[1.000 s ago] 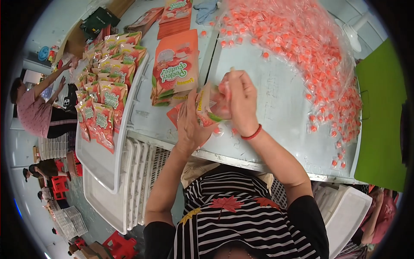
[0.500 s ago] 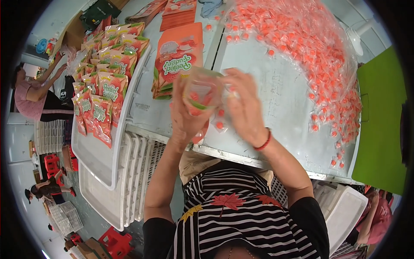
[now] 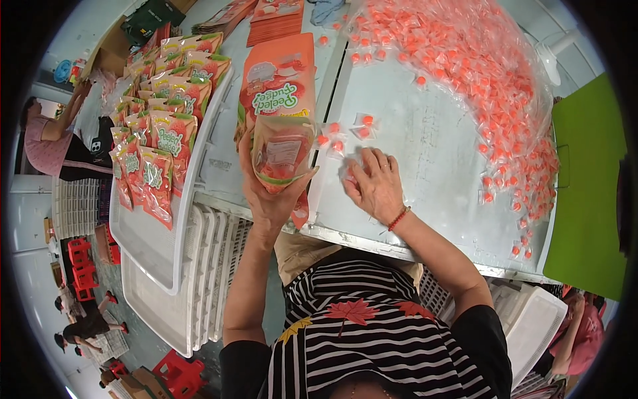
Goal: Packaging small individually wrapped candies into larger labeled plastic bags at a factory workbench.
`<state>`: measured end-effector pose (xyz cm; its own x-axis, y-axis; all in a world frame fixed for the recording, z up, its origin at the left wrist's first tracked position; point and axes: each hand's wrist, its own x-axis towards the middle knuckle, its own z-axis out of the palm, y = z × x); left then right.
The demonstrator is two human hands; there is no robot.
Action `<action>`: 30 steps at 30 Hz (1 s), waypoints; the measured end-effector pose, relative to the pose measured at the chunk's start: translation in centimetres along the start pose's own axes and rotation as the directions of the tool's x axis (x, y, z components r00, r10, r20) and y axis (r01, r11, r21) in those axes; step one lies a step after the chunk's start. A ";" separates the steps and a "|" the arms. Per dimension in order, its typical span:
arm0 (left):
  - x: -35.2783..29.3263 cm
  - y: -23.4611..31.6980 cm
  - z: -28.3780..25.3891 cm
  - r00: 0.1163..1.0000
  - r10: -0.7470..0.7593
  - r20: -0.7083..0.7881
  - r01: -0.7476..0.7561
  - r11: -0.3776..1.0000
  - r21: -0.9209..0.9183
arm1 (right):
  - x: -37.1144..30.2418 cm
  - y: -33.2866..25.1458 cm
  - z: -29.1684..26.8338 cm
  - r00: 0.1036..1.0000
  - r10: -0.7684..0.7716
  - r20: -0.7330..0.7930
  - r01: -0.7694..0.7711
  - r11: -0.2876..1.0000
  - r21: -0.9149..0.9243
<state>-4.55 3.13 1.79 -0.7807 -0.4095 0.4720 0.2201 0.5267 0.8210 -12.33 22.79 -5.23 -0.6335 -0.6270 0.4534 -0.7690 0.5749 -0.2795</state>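
left hand point(image 3: 264, 201): closed round a red-and-green printed plastic pouch point(image 3: 284, 126), mouth gaping upward, long axis foreshortened. right hand point(image 3: 379, 187): fingers curled down at the pale grey flat tabletop point(image 3: 438, 206); cannot tell whether pinching anything. small round orange-red sweets in clear wrappers point(image 3: 363, 132) lie just beyond its fingers, right of pouch; right hand nearer.

A red-and-green pouch point(image 3: 284, 159) gapes open, mouth up; clear-wrapped red candies point(image 3: 337, 145) lie loose on the surface point(image 3: 432, 173) beside it.
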 end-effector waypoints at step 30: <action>0.7 0.6 5.1 0.957 0.269 0.105 -0.288 0.914 0.286 | 9.5 -3.6 -7.7 0.872 0.463 0.158 -0.383 0.445 0.809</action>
<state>-7.94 6.98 0.94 -0.7496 -0.1720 0.6392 0.2592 0.8123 0.5226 -14.99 18.81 6.62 -0.9221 -0.3637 0.1323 -0.1690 0.0707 -0.9831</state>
